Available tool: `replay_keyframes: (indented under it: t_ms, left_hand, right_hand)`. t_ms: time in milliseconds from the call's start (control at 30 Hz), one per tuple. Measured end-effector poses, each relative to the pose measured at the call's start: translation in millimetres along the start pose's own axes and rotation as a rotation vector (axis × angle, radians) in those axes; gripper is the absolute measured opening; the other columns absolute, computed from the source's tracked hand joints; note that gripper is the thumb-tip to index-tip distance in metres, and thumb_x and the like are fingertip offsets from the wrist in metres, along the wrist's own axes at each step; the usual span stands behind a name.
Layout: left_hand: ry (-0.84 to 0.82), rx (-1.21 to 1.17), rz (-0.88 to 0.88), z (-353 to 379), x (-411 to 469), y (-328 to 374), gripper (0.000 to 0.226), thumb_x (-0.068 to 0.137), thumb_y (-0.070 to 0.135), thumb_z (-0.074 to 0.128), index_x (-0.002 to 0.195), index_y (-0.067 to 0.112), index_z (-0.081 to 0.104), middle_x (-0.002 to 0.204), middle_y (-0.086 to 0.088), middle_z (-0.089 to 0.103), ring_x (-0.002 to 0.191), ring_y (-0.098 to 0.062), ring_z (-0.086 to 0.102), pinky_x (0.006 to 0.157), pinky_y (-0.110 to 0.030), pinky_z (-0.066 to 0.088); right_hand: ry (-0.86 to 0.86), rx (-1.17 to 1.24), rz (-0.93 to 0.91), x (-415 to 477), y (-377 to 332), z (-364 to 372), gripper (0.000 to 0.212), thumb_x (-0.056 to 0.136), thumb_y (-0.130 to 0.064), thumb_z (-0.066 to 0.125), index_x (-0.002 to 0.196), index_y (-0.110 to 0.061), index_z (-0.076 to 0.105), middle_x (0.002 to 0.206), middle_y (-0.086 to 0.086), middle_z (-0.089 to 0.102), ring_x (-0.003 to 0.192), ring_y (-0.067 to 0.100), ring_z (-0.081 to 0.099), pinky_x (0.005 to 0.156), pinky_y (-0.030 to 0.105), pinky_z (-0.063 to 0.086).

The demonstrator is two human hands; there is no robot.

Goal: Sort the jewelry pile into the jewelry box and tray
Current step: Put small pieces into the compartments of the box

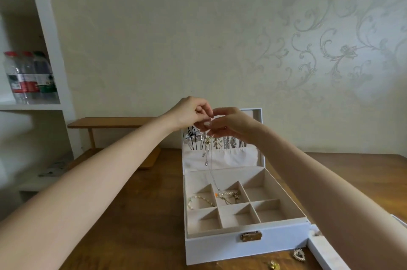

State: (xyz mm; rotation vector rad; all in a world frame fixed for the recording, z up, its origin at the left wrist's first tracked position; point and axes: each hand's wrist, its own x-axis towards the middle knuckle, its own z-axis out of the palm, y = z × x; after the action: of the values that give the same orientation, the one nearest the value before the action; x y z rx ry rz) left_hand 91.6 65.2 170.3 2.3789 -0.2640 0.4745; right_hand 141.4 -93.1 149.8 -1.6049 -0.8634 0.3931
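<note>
A white jewelry box (211,245) stands open on the wooden table, its lid (258,137) upright. Both my hands are raised in front of the lid. My left hand (193,113) and my right hand (229,124) pinch the top of a thin silver necklace (212,173), whose chain hangs down to a pendant over the box's middle compartment. A pearl bracelet (199,200) lies in the left compartment. Several necklaces and a silver bow (193,137) hang inside the lid above a fabric pocket. Loose gold pieces (299,255) lie on the table by the box's front right corner.
A white tray edge (323,254) shows at the lower right, partly under my right arm. A small wooden stand (110,122) sits behind on the left. White shelves with water bottles (28,76) stand at the far left. A patterned wall is close behind the table.
</note>
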Motion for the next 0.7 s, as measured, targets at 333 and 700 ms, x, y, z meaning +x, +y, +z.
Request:
replay_keyframes:
  t_ms: [333, 700]
  left_hand:
    - [-0.014, -0.189, -0.025, -4.0, -4.5, -14.7, 0.009, 0.090, -0.001, 0.056, 0.094, 0.004, 0.062, 0.076, -0.006, 0.068, 0.057, -0.006, 0.060, 0.061, -0.019, 0.053]
    - [0.001, -0.424, -0.095, 16.9, 5.6, -6.7, 0.008, 0.090, 0.000, 0.057, 0.095, 0.004, 0.061, 0.080, -0.008, 0.068, 0.060, -0.008, 0.063, 0.061, -0.019, 0.054]
  right_hand:
    - [0.308, 0.062, -0.020, -4.1, 56.7, 17.6, 0.004, 0.079, 0.000, 0.072, 0.083, 0.000, 0.069, 0.064, 0.006, 0.067, 0.052, 0.011, 0.061, 0.054, 0.019, 0.054]
    - [0.325, 0.135, 0.066, -43.1, 74.8, -5.2, 0.008, 0.081, -0.013, 0.073, 0.081, -0.007, 0.067, 0.060, 0.006, 0.062, 0.049, 0.011, 0.047, 0.048, 0.018, 0.039]
